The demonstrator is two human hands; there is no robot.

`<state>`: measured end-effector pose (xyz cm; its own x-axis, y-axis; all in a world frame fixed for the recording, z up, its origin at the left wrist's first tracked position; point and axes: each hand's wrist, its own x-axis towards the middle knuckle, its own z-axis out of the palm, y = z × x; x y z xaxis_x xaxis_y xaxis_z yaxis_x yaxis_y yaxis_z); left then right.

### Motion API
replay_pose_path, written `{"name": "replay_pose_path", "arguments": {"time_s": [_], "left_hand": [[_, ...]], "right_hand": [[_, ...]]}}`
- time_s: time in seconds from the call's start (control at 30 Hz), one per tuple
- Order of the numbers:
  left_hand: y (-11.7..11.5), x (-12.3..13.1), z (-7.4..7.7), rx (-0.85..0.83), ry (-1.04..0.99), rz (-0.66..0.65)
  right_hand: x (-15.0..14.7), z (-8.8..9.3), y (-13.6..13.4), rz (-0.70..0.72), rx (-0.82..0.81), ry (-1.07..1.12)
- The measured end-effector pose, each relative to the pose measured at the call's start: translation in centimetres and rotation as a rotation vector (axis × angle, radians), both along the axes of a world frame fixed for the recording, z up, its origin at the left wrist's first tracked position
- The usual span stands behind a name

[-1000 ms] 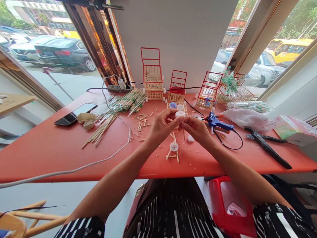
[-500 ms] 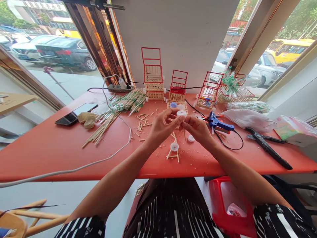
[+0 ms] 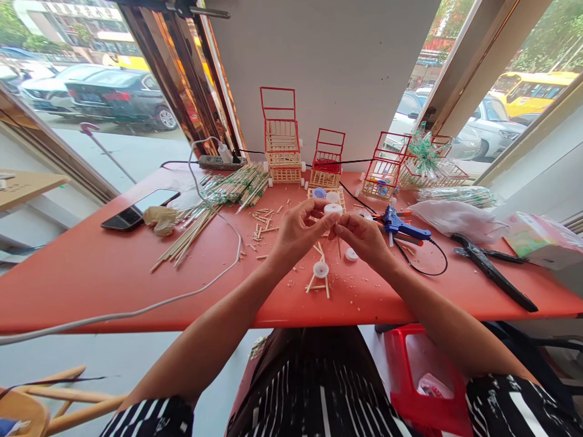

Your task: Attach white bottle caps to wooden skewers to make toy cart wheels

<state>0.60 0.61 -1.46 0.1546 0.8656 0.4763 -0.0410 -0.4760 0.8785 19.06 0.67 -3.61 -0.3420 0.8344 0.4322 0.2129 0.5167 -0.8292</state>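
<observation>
Over the middle of the red table (image 3: pixel 204 291), my left hand (image 3: pixel 300 227) is closed on a round white plastic cap (image 3: pixel 333 208). The fingers of my right hand (image 3: pixel 364 233) are pinched on a thin wooden stick (image 3: pixel 339 247), which points down below the cap. My fingertips hide where stick and cap meet. Just below my hands, another white cap (image 3: pixel 320 270) rests on a small frame of short sticks (image 3: pixel 327 288). One more white cap (image 3: pixel 351 254) lies by my right hand. Behind my hands, a blue cap (image 3: pixel 319 193) sits on a stick lattice.
Small stick carts (image 3: pixel 283 145) with red frames stand along the wall. Bundled sticks (image 3: pixel 228 188), cut pieces (image 3: pixel 262 224) and a phone (image 3: pixel 140 209) lie left. To the right are a blue glue gun (image 3: pixel 405 227), black cutters (image 3: pixel 496 273) and a plastic bag (image 3: pixel 455 217). A white cable (image 3: pixel 182 296) crosses the left side.
Almost nothing differs. The cap and stick in my hands have shifted very slightly to the left; both hands keep their hold.
</observation>
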Motion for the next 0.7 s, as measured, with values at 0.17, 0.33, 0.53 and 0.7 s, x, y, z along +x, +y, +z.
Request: {"name": "replay_pose_path", "arguments": {"time_s": [0.17,0.33,0.53,0.7], "left_hand": [[0.00,0.08,-0.03,-0.006,-0.004,0.004],[0.02,0.10,0.03,-0.011,0.005,0.020],[0.01,0.04,0.02,-0.013,-0.003,0.010],[0.05,0.03,-0.07,-0.009,-0.011,0.003]], "right_hand": [[-0.01,-0.03,0.00,0.000,0.003,-0.002],[-0.02,0.03,0.07,0.003,0.000,-0.004],[0.00,-0.07,0.10,0.005,0.002,-0.008],[-0.05,-0.07,0.09,0.017,0.022,-0.003]]}}
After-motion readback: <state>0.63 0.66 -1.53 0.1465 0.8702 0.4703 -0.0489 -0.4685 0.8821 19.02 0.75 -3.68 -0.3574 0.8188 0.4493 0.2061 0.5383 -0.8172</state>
